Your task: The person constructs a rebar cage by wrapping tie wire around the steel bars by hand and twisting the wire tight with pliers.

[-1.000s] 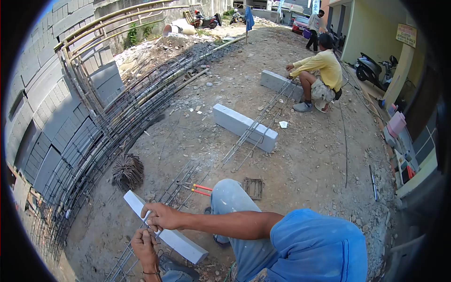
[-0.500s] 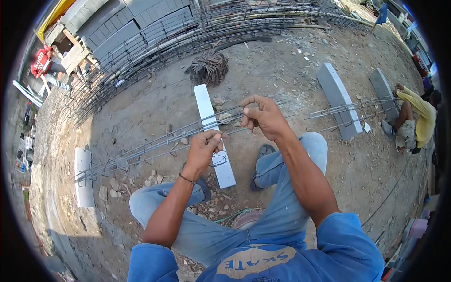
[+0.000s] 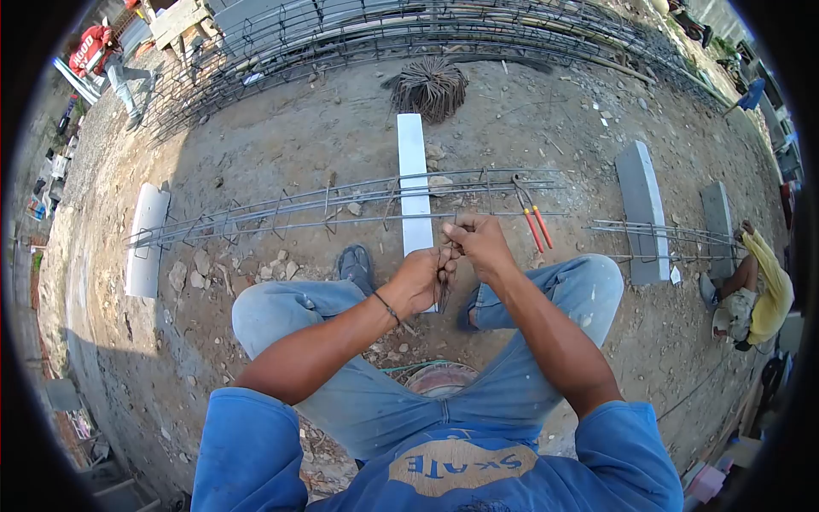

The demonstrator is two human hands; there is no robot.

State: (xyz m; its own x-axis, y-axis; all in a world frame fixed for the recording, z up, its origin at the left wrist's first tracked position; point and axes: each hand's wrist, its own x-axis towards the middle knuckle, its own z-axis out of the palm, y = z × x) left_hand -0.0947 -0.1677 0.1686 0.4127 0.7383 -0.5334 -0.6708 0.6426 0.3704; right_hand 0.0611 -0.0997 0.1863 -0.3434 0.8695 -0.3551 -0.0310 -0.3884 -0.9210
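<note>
My left hand (image 3: 421, 280) is closed around thin dark tie wire (image 3: 443, 294), whose loose strands hang below the fingers. Against it, my right hand (image 3: 483, 245) pinches at the wire with thumb and forefinger; the exact grip is too small to make out. Both hands are just on my side of a long bundle of steel rebar (image 3: 358, 219) with small bent stirrups. The bars rest across a pale block (image 3: 412, 154) and a second block (image 3: 147, 264) at left. Red-handled pincers (image 3: 538, 229) hang on the bars right of my right hand.
A bundle of bent steel pieces (image 3: 429, 90) lies beyond the pale block. Long rebar cages (image 3: 341, 55) stretch across the back. At right, a person in yellow (image 3: 772, 277) crouches by bars on grey blocks (image 3: 641, 205). A person in red (image 3: 92, 51) is far left.
My hands, apart before, have come together, the left moving right and the right moving down to meet it. The red-handled pincers now show. The view has shifted slightly.
</note>
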